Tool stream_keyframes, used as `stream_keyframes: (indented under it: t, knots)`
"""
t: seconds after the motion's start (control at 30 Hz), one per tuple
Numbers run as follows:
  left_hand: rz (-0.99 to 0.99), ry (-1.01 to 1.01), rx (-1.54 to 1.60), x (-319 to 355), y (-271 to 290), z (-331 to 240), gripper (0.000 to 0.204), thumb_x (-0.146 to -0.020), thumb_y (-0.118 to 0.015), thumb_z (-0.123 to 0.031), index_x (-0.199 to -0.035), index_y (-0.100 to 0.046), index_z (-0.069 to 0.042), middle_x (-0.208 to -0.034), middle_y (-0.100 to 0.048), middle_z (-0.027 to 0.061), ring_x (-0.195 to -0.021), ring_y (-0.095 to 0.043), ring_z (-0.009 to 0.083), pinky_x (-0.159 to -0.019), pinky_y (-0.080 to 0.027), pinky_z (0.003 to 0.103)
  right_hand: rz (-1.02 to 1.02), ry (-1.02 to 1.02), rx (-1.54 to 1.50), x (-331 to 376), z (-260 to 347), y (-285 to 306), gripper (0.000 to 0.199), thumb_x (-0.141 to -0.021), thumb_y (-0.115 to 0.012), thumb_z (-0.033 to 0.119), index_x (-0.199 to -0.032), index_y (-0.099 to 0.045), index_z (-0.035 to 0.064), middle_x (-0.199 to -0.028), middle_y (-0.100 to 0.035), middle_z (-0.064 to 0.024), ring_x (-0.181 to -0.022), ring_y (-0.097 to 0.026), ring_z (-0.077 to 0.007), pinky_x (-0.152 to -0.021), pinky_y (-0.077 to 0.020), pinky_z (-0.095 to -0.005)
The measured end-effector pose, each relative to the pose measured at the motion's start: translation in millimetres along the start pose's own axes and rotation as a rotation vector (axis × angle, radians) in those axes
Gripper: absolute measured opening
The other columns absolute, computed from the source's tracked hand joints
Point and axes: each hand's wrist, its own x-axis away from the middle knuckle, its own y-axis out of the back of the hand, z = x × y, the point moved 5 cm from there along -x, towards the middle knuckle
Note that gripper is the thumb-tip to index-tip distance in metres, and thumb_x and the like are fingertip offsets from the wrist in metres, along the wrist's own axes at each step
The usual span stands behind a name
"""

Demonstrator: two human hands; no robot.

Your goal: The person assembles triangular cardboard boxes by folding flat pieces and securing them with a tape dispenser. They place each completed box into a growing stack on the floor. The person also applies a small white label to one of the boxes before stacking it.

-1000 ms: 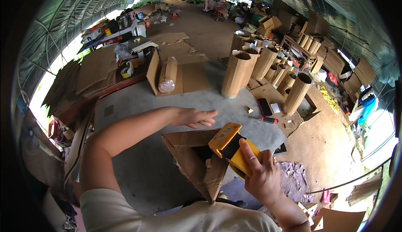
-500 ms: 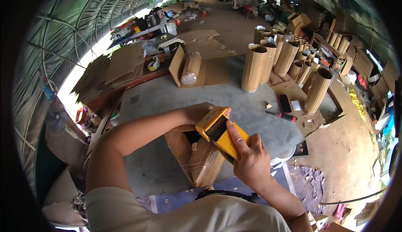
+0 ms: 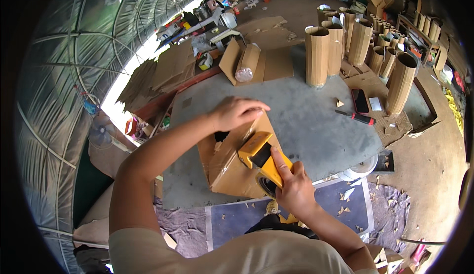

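Observation:
My right hand (image 3: 295, 187) is wrapped round a yellow tape dispenser (image 3: 259, 145), with its index finger stretched along the top. A dark tape roll shows on the dispenser's near side. Under it, on the grey table (image 3: 306, 121), stands a cardboard box (image 3: 229, 163), tilted in view, with shiny clear tape on its side. The dispenser's front end is against or just over this box; I cannot tell which. My left hand (image 3: 238, 113) lies over the box's far edge, its fingers stretched out to the right.
Cardboard tubes (image 3: 316, 59) stand upright at the far right. Near them lie a phone (image 3: 360, 101) and a red-handled knife (image 3: 363, 119). Another wrapped tube (image 3: 248, 61) rests on folded cardboard at the back. A white bucket (image 3: 363, 168) sits beside the table's right edge.
The dispenser has come off the box's far end toward me, baring more of the box. My left hand, partly hidden behind it before, now shows with straightened fingers. The whole view has shifted.

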Motion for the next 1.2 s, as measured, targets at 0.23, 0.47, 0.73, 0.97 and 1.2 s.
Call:
stream_keyframes:
  t: [0.23, 0.47, 0.73, 0.97, 1.2]
  knots:
    - [-0.131, 0.491, -0.169, -7.6, -22.5, -26.4, 0.024, -0.072, -0.061, -0.027, -0.086, -0.058, -0.008, -0.079, -0.063, 0.0101, -0.075, -0.06, 0.0284, -0.066, -0.046, 0.036, -0.006, 0.03, 0.011, 2.7, -14.8, -2.8, 0.077, -0.063, -0.057, 0.001, -0.132, -0.036, 0.0249, -0.076, -0.043, -0.0154, -0.06, -0.053, -0.0296, -0.053, -0.0491, -0.0354]
    - [-0.223, 0.503, -0.02, -2.2, -30.3, -12.3, 0.009, -0.074, -0.057, -0.011, -0.081, -0.057, -0.004, -0.068, -0.058, 0.006, -0.063, -0.054, 0.0152, -0.057, -0.042, 0.028, 0.022, -0.038, -0.164, 31.1, -35.8, -26.2, 0.081, -0.059, -0.061, 0.001, -0.133, -0.034, 0.0224, -0.076, -0.043, -0.0158, -0.062, -0.051, -0.029, -0.056, -0.0488, -0.0348]
    - [-0.21, 0.528, 0.055, -3.4, -28.1, -8.8, 0.006, -0.075, -0.056, -0.006, -0.079, -0.055, -0.002, -0.066, -0.055, 0.0025, -0.062, -0.051, 0.0078, -0.057, -0.04, 0.023, 0.156, -0.01, -0.102, 66.9, -56.8, -58.8, 0.082, -0.061, -0.06, 0.002, -0.134, -0.032, 0.0249, -0.075, -0.042, -0.0152, -0.061, -0.05, -0.0282, -0.054, -0.0477, -0.0333]
    - [-0.214, 0.538, -0.044, -9.3, -26.1, -11.7, 0.012, -0.073, -0.056, -0.014, -0.08, -0.056, -0.005, -0.069, -0.058, 0.0087, -0.064, -0.056, 0.0212, -0.059, -0.043, 0.031, 0.403, 0.056, 0.096, 37.6, -52.8, -41.3, 0.075, -0.067, -0.059, 0.008, -0.135, -0.029, 0.0233, -0.075, -0.046, -0.0179, -0.057, -0.054, -0.0306, -0.05, -0.0476, -0.0365]
    - [-0.178, 0.575, -0.241, -6.9, -21.5, -22.2, 0.015, -0.074, -0.054, -0.022, -0.082, -0.057, -0.009, -0.08, -0.063, 0.0078, -0.075, -0.06, 0.0283, -0.067, -0.046, 0.037, 0.739, 0.115, 0.328, -16.1, -10.1, -20.6, 0.067, -0.07, -0.059, 0.014, -0.132, -0.034, 0.015, -0.079, -0.053, -0.0183, -0.067, -0.058, -0.0258, -0.05, -0.0477, -0.0323]
